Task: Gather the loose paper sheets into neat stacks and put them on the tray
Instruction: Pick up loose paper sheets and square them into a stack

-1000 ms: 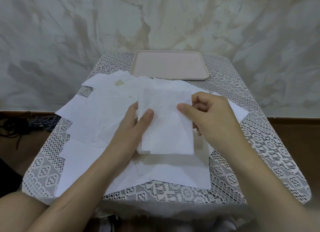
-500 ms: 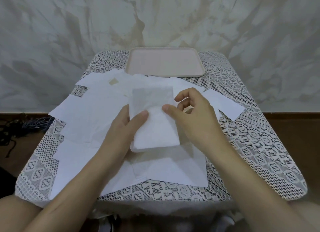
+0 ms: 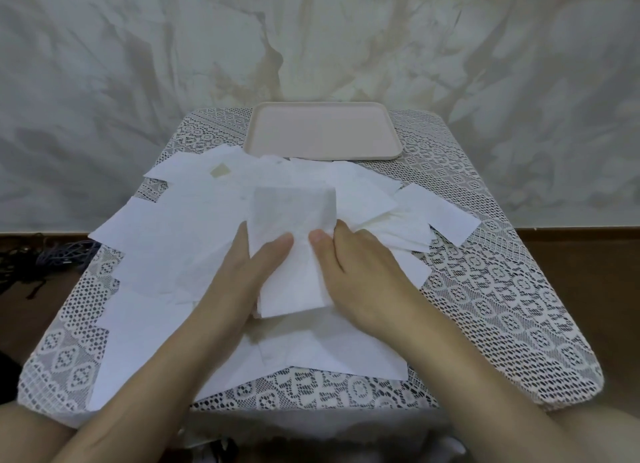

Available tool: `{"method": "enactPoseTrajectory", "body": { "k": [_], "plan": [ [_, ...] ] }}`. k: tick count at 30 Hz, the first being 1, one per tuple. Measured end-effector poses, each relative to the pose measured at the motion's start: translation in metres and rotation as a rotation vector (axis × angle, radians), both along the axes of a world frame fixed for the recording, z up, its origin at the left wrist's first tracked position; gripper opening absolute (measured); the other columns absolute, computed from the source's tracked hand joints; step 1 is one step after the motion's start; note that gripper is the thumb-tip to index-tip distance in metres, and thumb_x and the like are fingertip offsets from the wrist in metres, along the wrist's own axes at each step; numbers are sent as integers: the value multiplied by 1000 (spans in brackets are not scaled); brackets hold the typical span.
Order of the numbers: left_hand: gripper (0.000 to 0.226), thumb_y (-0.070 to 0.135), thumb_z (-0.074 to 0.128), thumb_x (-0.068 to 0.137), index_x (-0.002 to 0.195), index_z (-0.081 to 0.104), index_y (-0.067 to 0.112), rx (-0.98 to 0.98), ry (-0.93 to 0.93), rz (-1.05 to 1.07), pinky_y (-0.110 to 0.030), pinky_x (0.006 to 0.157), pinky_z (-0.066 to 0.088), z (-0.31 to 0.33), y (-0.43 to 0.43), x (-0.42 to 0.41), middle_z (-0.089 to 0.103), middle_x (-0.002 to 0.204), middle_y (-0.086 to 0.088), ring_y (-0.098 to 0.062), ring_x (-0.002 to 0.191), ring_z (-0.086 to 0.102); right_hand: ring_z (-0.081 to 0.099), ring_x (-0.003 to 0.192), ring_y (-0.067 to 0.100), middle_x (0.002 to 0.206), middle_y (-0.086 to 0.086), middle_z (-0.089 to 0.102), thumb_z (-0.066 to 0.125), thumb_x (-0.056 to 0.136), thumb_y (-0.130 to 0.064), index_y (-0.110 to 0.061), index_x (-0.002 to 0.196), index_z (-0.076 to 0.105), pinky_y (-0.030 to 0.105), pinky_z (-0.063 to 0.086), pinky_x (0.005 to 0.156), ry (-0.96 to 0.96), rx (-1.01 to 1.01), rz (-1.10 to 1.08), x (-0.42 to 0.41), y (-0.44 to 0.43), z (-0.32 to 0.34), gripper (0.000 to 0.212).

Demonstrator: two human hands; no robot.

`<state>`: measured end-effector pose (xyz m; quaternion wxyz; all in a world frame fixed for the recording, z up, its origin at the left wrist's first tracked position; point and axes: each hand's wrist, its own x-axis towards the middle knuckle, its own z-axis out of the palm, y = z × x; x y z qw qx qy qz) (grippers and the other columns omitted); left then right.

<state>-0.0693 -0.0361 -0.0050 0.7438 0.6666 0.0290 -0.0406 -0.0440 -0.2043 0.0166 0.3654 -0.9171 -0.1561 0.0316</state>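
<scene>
Small stack of paper sheets (image 3: 291, 220) pinched between both hands, left hand (image 3: 242, 275) gripping its left edge, thumb on top, right hand (image 3: 363, 275) likewise on the right edge, loose sheets (image 3: 173, 227) spread beneath and around both hands, tray (image 3: 322, 153) beyond the fingertips, well apart.

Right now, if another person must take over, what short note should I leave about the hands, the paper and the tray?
Left hand: grips the small stack by its left edge, thumb on top.
Right hand: grips the same stack by its right edge, thumb on top.
Tray: at the far end of the table, no paper on it.
Done: one small stack gathered.
Left: gather the loose sheets spread over the table, then put all stacks on the tray.
</scene>
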Motion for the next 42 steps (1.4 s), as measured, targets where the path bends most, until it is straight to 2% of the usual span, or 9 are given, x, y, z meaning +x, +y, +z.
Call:
{"method": "enactPoseTrajectory", "body": {
  "k": [5,11,15,19,21,24,30,35,42],
  "plan": [
    [56,41,70,87,141,58,33,11,14,-6,-59,101,56,-1,8,3,74,130,0,-28,122,70,56,94,27,93,2,63,30,107,-52,-18,100,53,42,42,80,42,16,8,4,-3,2,42],
    [50,41,68,89,137,63,28,18,54,27,-58,100,54,2,17,5,77,125,-3,-31,117,73,66,80,17,79,-3,72,45,104,-51,-20,82,65,29,47,76,68,86,-63,19,-21,4,43],
    [48,39,74,90,135,65,27,7,89,72,-47,92,59,5,26,9,79,119,-3,-29,110,75,64,91,16,92,-10,72,56,100,-49,-26,107,70,31,41,75,-13,54,-279,40,-40,0,28],
    [44,40,69,89,131,67,27,26,98,86,-49,94,58,7,25,9,80,117,-2,-27,108,76,60,116,26,114,0,69,53,99,-58,-20,134,57,36,40,92,-29,-14,-411,57,-50,-5,52],
    [46,41,73,88,131,67,28,47,90,68,-47,93,58,7,24,8,79,118,0,-25,109,76,58,118,29,116,1,69,52,98,-60,-17,133,58,35,37,88,-8,-53,-438,63,-52,-7,55],
    [48,44,71,84,129,67,30,82,65,60,-38,85,58,9,22,6,80,115,5,-19,105,77,61,101,28,95,-4,66,58,97,-53,-19,113,62,34,37,78,-43,-41,-435,65,-51,-12,38],
    [51,45,68,82,131,66,29,81,63,61,-42,89,57,11,22,5,79,116,4,-20,106,77,59,81,22,81,-11,61,61,98,-35,-22,95,61,33,34,68,-134,67,-446,63,-52,-11,13],
    [46,45,69,86,130,67,31,90,81,91,-50,98,57,10,23,4,80,117,3,-24,108,76,66,73,23,76,-7,69,57,94,-29,-31,86,57,37,48,68,-61,348,-434,65,-61,-11,9],
    [44,44,69,89,130,67,28,114,81,93,-54,100,56,10,26,2,80,117,0,-26,108,77,49,50,5,68,-4,58,56,100,-8,-9,100,68,23,47,51,33,588,-423,58,-75,-2,12]
  ]
}}
